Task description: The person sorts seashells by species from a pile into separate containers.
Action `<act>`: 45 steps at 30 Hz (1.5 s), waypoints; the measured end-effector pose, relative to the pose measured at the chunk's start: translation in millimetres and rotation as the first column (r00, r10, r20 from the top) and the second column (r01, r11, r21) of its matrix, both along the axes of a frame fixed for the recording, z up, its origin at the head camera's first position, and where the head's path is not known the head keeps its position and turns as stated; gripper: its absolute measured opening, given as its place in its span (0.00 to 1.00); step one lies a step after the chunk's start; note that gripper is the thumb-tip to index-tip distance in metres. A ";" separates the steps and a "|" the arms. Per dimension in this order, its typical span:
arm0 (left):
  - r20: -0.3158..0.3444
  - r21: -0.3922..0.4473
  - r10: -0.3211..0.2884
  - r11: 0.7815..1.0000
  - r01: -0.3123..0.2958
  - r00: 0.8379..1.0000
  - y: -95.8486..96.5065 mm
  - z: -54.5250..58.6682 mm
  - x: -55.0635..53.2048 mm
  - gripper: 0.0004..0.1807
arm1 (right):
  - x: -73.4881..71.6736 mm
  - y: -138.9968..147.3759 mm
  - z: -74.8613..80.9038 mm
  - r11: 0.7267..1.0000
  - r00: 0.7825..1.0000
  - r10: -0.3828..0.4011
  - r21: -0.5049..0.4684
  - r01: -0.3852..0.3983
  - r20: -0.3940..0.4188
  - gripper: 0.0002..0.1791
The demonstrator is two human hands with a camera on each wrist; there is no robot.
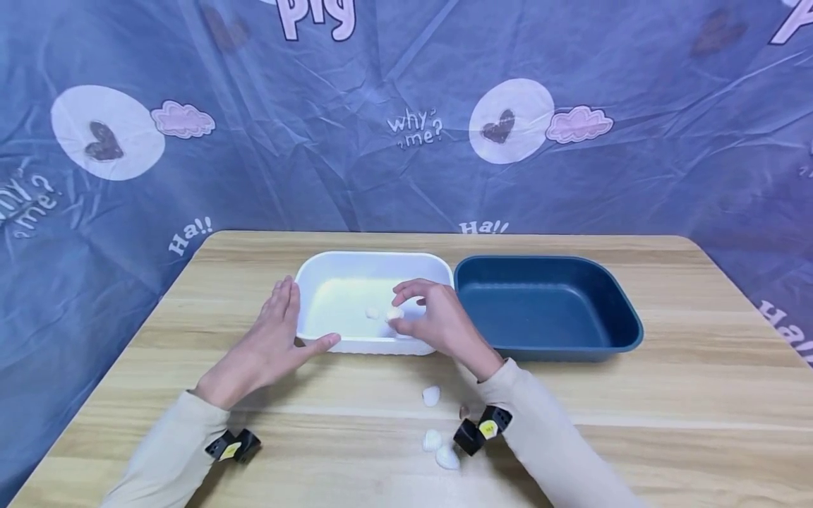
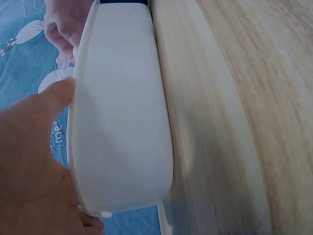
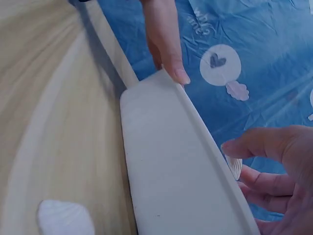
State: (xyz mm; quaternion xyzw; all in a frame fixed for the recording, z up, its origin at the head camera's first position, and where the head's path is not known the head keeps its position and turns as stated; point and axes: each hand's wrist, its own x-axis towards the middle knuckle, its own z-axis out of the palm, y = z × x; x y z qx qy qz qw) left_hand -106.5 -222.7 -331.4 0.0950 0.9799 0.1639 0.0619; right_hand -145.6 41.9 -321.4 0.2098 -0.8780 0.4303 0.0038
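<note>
My right hand (image 1: 441, 321) reaches over the front rim of a white plastic basin (image 1: 375, 346). Between its thumb and fingers it pinches a small white ribbed seashell (image 3: 234, 167), held just inside the rim in the right wrist view. Another white shell (image 1: 372, 312) lies on the basin's floor, left of those fingertips. My left hand (image 1: 269, 346) rests against the basin's left end, fingers straight along the side and thumb on the front rim. On the table before the basin lie a single white shell (image 1: 431, 396) and, nearer me, two more shells (image 1: 440, 449) side by side.
A dark blue basin (image 1: 546, 353) stands right beside the white one. A small brownish thing (image 1: 464, 410) shows partly behind the right wrist's camera. The wooden table (image 1: 711, 395) ends at a blue printed cloth (image 1: 381, 183) hanging behind it.
</note>
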 end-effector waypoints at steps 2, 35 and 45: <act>-0.005 -0.004 -0.003 1.000 0.003 1.000 0.0 -0.3 -0.4 0.65 | -5.3 -3.4 -0.4 0.999 0.999 -0.032 0.012 0.032 0.021 0.08; -0.028 -0.015 0.006 1.000 -0.006 1.000 0.0 -6.0 0.4 0.64 | -23.1 -5.0 3.4 0.985 0.991 -0.105 0.126 0.115 -0.085 0.15; -0.032 -0.019 0.006 1.000 -0.007 0.999 -0.2 -7.1 0.5 0.64 | 1.2 23.9 11.6 0.997 0.977 -0.030 0.067 0.045 -0.211 0.15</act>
